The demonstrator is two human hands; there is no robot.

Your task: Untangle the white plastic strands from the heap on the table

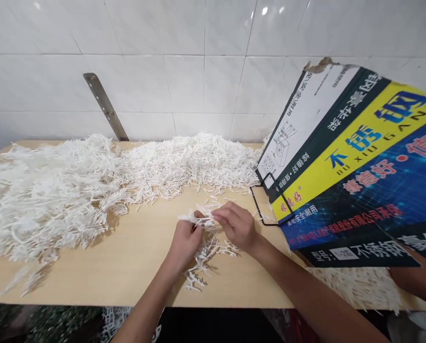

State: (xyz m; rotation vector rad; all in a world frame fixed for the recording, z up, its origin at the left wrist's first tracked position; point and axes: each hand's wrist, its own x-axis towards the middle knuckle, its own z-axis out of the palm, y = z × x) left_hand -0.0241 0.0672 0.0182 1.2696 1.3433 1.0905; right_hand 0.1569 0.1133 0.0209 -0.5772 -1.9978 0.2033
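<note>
Bare forearms slant in from the near side over the table's (91, 281) near edge, the left one (152, 290) leaning right, the right one (305, 290) reaching far and left. At the left, a large heap of white branching pieces (55, 190) stops short of that edge except for a few strands; a stretch of bare tabletop separates it from the left hand. Another heap (198, 157) runs along the far edge, against the wall. The left hand (187, 238) pinches a small white bunch (203, 220) between thumb and curled forefinger, at the table's middle. Just beside it, the right hand (236, 226) is bent inward, fingertips closed at the bunch's right end. Loose pieces (202, 262) lie below and between the hands. Right of them, a black wire frame (257, 205) and a tilted printed cardboard panel (359, 157) limit the room rightward.
</note>
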